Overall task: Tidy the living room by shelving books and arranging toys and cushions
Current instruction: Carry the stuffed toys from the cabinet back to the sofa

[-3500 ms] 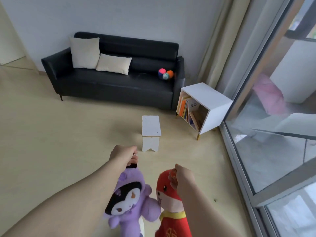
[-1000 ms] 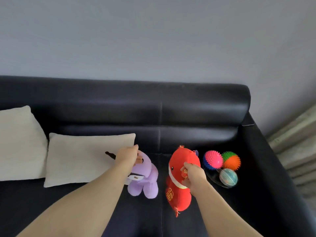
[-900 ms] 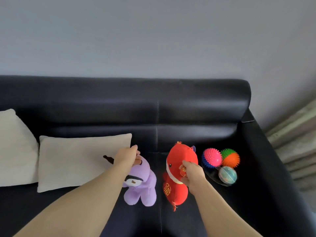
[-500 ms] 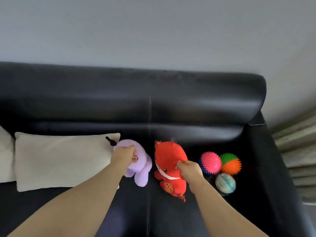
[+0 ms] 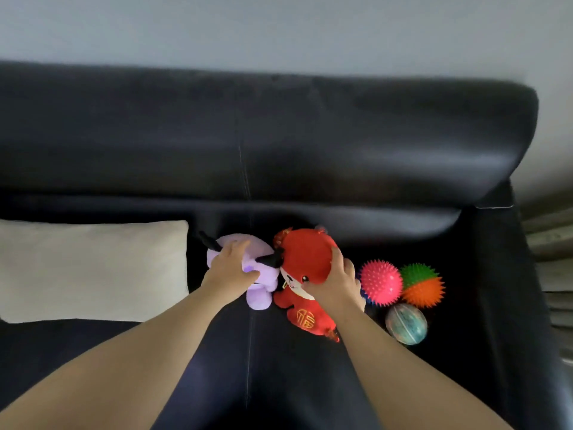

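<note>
A purple plush toy [image 5: 262, 271] sits on the black sofa's seat [image 5: 279, 367] against the backrest. My left hand [image 5: 231, 268] lies over its head, fingers curled round it. Right beside it sits a red plush toy [image 5: 305, 259], touching the purple one. My right hand [image 5: 335, 280] grips the red toy's head from the right side, thumb near its face. A cream cushion [image 5: 93, 270] lies flat on the seat to the left of the toys.
A pink spiky ball [image 5: 381, 282], a green-and-orange spiky ball [image 5: 421, 285] and a marbled smooth ball [image 5: 406, 324] sit in the sofa's right corner. The armrest [image 5: 508, 274] rises at the right; curtain folds [image 5: 555, 243] hang beyond it.
I walked up to the sofa carrying both plush toys, lowered them, and they now sit on the seat against the backrest. Both hands shifted from holding the toys' tops to holding their heads.
</note>
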Tool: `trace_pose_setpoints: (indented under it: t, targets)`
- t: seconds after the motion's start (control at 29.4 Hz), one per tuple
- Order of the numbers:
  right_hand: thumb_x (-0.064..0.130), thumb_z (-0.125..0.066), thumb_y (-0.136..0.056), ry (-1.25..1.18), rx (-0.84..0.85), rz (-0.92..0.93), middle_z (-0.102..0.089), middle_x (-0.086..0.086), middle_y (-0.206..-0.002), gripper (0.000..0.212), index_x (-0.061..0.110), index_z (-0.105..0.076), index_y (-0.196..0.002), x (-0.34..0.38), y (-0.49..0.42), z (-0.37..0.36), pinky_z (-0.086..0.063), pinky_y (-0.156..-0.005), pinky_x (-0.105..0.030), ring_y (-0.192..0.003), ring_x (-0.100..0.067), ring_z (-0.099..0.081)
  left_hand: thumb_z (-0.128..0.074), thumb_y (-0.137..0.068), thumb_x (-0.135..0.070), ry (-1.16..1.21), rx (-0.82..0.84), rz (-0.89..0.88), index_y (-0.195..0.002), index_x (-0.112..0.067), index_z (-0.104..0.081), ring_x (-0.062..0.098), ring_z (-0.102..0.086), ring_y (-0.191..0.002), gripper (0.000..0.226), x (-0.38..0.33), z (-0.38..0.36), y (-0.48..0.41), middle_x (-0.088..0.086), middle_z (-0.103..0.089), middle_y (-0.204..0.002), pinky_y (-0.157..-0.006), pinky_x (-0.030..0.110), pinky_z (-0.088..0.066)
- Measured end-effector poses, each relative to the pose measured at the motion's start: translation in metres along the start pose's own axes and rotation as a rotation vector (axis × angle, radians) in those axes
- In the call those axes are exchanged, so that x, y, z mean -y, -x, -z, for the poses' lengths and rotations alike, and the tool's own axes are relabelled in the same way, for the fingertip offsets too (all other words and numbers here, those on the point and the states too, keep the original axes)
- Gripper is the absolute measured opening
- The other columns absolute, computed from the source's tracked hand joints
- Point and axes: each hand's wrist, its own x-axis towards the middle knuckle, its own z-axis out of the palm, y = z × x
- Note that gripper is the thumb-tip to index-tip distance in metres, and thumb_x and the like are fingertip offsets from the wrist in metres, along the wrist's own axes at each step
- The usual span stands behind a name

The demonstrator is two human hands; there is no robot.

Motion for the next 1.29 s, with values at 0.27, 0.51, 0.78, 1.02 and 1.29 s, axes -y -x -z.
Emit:
trace_pose_setpoints:
  t: [0.27, 0.51, 0.78, 1.02, 1.29]
  targets:
    - [0.033, -0.075, -0.071, 0.073, -0.049, 0.090, -0.021, 0.008, -0.149, 0.088, 0.035, -0.021, -0.141, -0.002, -0.032, -0.007, -0.045, -0.084, -0.045, -0.123, -0.034, -0.041, -0.064, -0.082, -0.034, -0.494, 0.016, -0.030, -0.145, -0.036, -0.017, 0.029, -0.020, -0.133, 0.079, 0.014, -0.010, -0.021, -0.003, -0.007, -0.153, -0.096, 0.038, -0.038]
    - [0.014, -0.068, -0.075, 0.181, -0.104, 0.238, -0.029, 0.011, -0.145, 0.064, 0.027, -0.043, -0.132, -0.069, -0.021, -0.014, -0.039, -0.098, -0.042, -0.127, -0.024, -0.034, -0.060, -0.084, -0.027, -0.459, -0.053, 0.031, -0.141, -0.035, -0.026, 0.031, -0.019, -0.133, 0.067, 0.012, -0.026, -0.030, -0.002, -0.012, -0.150, -0.096, 0.037, -0.039]
    - [0.036, -0.071, -0.069, 0.310, -0.021, 0.105, -0.020, 0.005, -0.149, 0.104, 0.043, -0.001, -0.145, -0.048, -0.028, 0.006, -0.021, -0.108, -0.062, -0.132, -0.026, -0.036, -0.067, -0.077, -0.020, -0.673, 0.011, -0.108, -0.148, -0.035, -0.001, 0.032, -0.015, -0.136, 0.098, 0.015, -0.025, -0.036, 0.001, -0.009, -0.151, -0.099, 0.040, -0.039]
    - [0.024, -0.075, -0.070, 0.225, 0.016, 0.123, -0.029, 0.004, -0.140, 0.089, 0.036, -0.023, -0.141, -0.025, -0.036, 0.006, -0.049, -0.087, -0.044, -0.123, -0.031, -0.038, -0.071, -0.071, -0.015, -0.554, -0.073, -0.081, -0.126, -0.026, -0.039, 0.028, -0.021, -0.127, 0.065, 0.028, -0.027, -0.039, 0.000, -0.025, -0.138, -0.081, 0.038, -0.044]
    - [-0.003, -0.057, -0.073, 0.296, -0.311, 0.445, -0.049, -0.010, -0.130, 0.057, 0.015, -0.054, -0.127, -0.040, -0.025, -0.008, -0.042, -0.096, -0.048, -0.120, -0.037, -0.044, -0.056, -0.085, -0.013, -0.213, -0.234, -0.005, -0.115, -0.009, -0.052, 0.036, -0.036, -0.112, 0.031, 0.031, -0.020, -0.030, 0.012, -0.043, -0.126, -0.087, 0.041, -0.042]
